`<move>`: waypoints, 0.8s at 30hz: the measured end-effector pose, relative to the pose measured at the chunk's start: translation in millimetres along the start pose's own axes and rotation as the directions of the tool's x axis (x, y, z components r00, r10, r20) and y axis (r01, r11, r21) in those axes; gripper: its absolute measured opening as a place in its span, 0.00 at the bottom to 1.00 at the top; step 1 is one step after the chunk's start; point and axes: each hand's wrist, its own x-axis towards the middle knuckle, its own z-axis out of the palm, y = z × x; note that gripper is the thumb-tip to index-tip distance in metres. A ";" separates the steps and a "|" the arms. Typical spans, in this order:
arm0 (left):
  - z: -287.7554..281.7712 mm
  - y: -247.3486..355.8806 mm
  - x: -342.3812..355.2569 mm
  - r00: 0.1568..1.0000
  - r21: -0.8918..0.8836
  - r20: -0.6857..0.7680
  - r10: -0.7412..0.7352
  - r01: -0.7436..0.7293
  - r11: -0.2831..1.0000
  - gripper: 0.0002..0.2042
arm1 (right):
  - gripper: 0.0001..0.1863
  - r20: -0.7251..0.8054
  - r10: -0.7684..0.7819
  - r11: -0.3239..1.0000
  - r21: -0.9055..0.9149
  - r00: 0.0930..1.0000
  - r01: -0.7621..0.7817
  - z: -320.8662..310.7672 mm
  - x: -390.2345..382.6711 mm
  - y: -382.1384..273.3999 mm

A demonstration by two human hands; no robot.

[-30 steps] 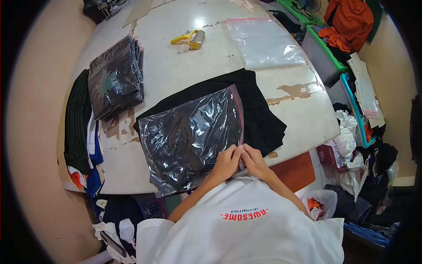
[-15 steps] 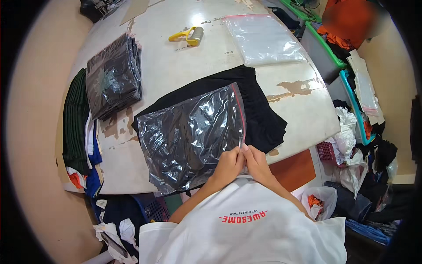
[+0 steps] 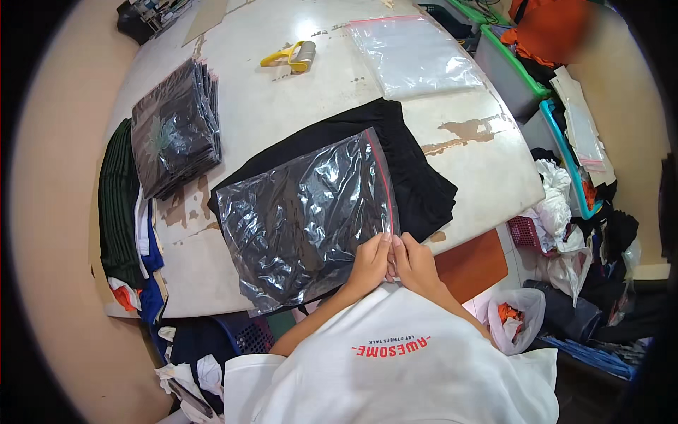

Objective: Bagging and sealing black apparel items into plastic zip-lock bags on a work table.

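Observation:
A clear plastic zip bag (image 3: 304,215) with a red strip along its right edge lies before me, on top of a black garment (image 3: 420,187) with a gathered waistband. Glare and the black cloth beneath make it hard to tell whether anything is inside the bag. My left hand (image 3: 369,264) and my right hand (image 3: 417,264) meet at the near end of the red strip, thumbs side by side. Both are closed on the bag's edge, and their curled fingers are partly hidden.
Packed dark garments (image 3: 176,134) are piled at the left beside folded green clothes (image 3: 119,212). A yellow-handled roller (image 3: 291,56) and flat clear bags (image 3: 417,56) lie farther back on the worn white table (image 3: 494,166). Bins (image 3: 505,67) and bagged cloth line the right.
Both hands stay pinched on the near end of the red strip, with only a slight shift of the fingers. The whole view has moved a little.

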 end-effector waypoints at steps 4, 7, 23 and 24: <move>-4.4 -0.8 -3.9 0.999 0.021 -0.019 -0.035 0.035 0.999 0.16 | 0.14 0.061 0.028 0.997 0.071 0.998 -0.032 -0.7 1.7 -2.2; -4.1 14.9 -9.2 0.998 0.044 -0.027 -0.054 0.055 0.998 0.15 | 0.12 0.025 -0.062 0.996 0.072 0.998 0.060 2.4 1.3 -4.1; -7.4 25.7 -18.3 0.993 -0.148 -0.078 0.085 -0.095 0.984 0.12 | 0.16 0.236 0.062 0.585 0.779 0.970 -0.226 11.4 8.8 -34.7; -7.1 25.2 -18.0 0.994 -0.188 -0.077 0.079 -0.093 0.978 0.12 | 0.15 0.249 0.073 0.572 0.783 0.966 -0.245 12.7 9.4 -33.3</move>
